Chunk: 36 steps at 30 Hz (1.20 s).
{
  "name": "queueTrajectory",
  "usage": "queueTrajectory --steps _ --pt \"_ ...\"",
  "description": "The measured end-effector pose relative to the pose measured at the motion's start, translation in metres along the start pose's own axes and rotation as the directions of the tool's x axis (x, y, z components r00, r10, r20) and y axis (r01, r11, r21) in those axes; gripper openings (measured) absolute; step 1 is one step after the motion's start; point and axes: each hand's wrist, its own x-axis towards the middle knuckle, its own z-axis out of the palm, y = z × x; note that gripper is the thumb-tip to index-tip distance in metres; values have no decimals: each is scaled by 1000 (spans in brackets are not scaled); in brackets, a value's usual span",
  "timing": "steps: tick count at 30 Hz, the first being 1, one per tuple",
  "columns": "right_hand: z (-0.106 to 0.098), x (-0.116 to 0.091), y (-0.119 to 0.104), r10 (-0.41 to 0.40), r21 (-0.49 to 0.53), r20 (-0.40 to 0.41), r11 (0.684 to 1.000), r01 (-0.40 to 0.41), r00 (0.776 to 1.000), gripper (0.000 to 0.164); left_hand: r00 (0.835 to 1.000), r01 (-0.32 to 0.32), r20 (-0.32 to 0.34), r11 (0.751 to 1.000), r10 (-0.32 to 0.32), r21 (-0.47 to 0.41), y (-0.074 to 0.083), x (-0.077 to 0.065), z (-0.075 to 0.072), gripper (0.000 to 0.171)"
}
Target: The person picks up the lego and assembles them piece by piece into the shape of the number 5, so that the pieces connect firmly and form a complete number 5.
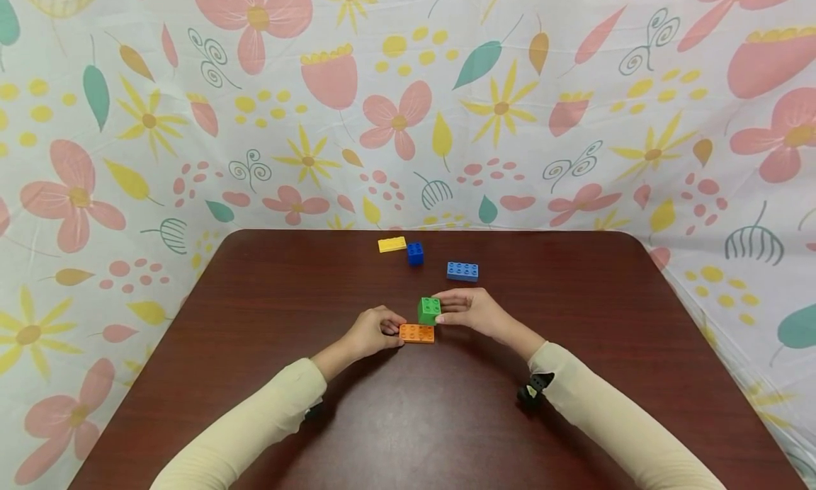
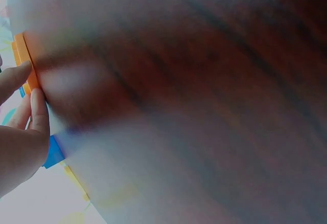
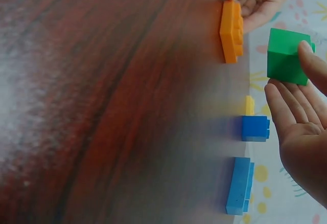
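Note:
An orange toy brick (image 1: 417,333), flat and studded, lies on the table, and my left hand (image 1: 375,331) pinches its left end between thumb and fingers. Just above and behind it, my right hand (image 1: 474,311) holds a green toy brick (image 1: 429,310) between thumb and fingertips, studs up. In the right wrist view the green brick (image 3: 287,56) is raised off the table, apart from the orange brick (image 3: 231,31). The left wrist view shows my left thumb and fingers on the edge of the orange brick (image 2: 25,60).
Behind the hands on the brown table (image 1: 306,285) sit a flat yellow brick (image 1: 392,244), a small dark blue brick (image 1: 415,253) and a longer light blue brick (image 1: 462,271). A floral cloth (image 1: 395,122) hangs beyond the table's far edge.

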Motion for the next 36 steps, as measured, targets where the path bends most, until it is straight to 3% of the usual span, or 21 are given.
queueTrajectory --steps 18,36 --pt "9 -1 11 -60 -61 33 996 62 998 40 1000 -7 -13 1000 7 -19 -3 0 0 31" --pt "16 -6 13 -66 -75 30 995 68 997 43 1000 -6 -13 1000 6 -7 -2 -1 0 31"
